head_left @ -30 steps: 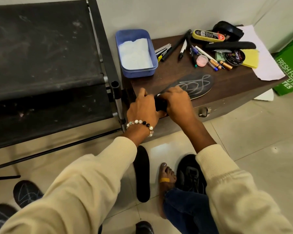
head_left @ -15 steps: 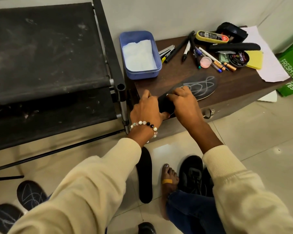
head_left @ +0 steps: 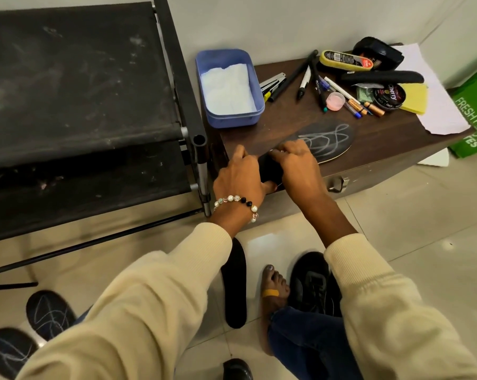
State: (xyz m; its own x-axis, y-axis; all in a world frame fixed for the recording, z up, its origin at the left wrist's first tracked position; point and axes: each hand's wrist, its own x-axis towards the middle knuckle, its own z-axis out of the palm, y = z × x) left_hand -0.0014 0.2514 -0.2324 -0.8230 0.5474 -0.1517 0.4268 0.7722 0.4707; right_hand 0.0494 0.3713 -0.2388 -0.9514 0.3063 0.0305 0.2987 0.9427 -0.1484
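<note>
The left hand [head_left: 240, 175] and right hand [head_left: 296, 165] both grip the near heel end of the chalk-scribbled insole [head_left: 332, 141], which lies lengthwise away to the right along the bench [head_left: 385, 138] front edge.

I read "Cherry" on the round black polish tin [head_left: 390, 95] up and right of my right hand [head_left: 297, 165], and "FRESH FOOD" on the green box [head_left: 476, 116] farther right.
</note>
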